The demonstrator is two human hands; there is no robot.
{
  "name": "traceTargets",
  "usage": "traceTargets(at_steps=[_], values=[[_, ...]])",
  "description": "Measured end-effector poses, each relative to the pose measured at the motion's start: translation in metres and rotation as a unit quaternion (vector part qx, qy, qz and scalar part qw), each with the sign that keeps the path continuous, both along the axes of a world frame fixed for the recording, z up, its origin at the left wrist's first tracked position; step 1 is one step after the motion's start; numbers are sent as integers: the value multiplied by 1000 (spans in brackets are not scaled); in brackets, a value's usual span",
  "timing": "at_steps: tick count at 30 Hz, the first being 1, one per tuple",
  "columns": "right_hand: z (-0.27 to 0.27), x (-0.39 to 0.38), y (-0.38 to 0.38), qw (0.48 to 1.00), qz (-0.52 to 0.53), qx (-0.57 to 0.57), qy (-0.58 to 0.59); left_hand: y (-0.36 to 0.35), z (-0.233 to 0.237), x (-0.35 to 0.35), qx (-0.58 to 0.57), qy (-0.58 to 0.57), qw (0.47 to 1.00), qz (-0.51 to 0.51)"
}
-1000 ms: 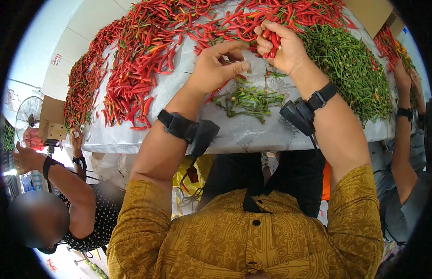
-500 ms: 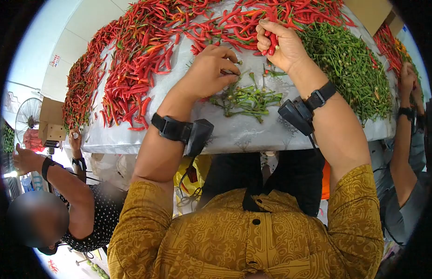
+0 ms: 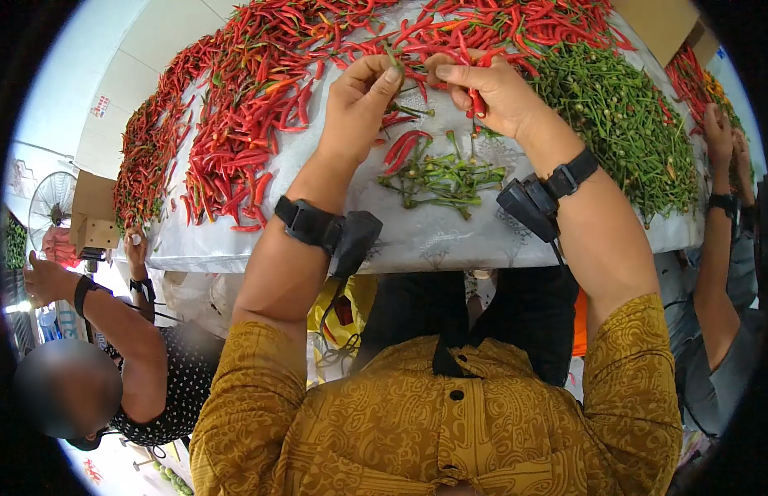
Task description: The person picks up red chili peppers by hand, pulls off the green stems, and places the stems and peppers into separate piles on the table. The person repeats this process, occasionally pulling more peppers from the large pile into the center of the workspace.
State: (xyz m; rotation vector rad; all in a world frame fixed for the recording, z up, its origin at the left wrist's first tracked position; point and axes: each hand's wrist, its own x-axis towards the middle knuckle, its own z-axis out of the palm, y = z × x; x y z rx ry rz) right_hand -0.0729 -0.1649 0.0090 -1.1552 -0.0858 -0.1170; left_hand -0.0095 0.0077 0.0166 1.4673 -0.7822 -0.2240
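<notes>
My left hand (image 3: 355,112) is closed, with a green chili stem (image 3: 391,55) pinched between thumb and fingertips. My right hand (image 3: 508,97) is curled around red chili peppers (image 3: 477,103), which poke out below and above the fingers; how many is hidden. Both hands hover over the near side of the red chili heap, their fingertips a short gap apart. Below them on the plastic sheet lies a small pile of green stems (image 3: 446,178). A few loose red chilies (image 3: 403,149) rest beside that pile, near my left wrist.
A big mound of green stems (image 3: 620,124) spreads to the right. Red chilies with stems (image 3: 243,107) cover the left and back of the table. Cardboard boxes (image 3: 93,211) stand at the left and back right. Co-workers' arms (image 3: 719,256) are at both sides.
My left hand has lifted away from the table and now pinches a stem, uncovering the loose red chilies. My right hand has turned and lowered slightly, still holding chilies.
</notes>
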Motion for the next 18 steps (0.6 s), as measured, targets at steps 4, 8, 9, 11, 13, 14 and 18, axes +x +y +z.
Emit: traceTargets(at_steps=[4,8,9,11,13,14,18], values=[[-2,0,3,997,28,-75,-3,-2,-9,8,-101,59,992,-46],[-6,2,2,996,17,-83,-5,-4,-9,6,-140,109,980,-86],[-6,2,2,996,12,-83,-4,-4,-9,6,-140,109,980,-86],[-6,2,2,996,8,-83,-3,-4,-9,6,-140,112,979,-98],[-5,3,3,997,-12,-73,9,-4,-11,7,-136,113,981,-76],[-4,3,2,997,-12,-73,9,-5,-12,8,-132,115,983,-55],[-1,1,0,997,-14,-76,-8,-3,-8,6,-76,101,992,13]])
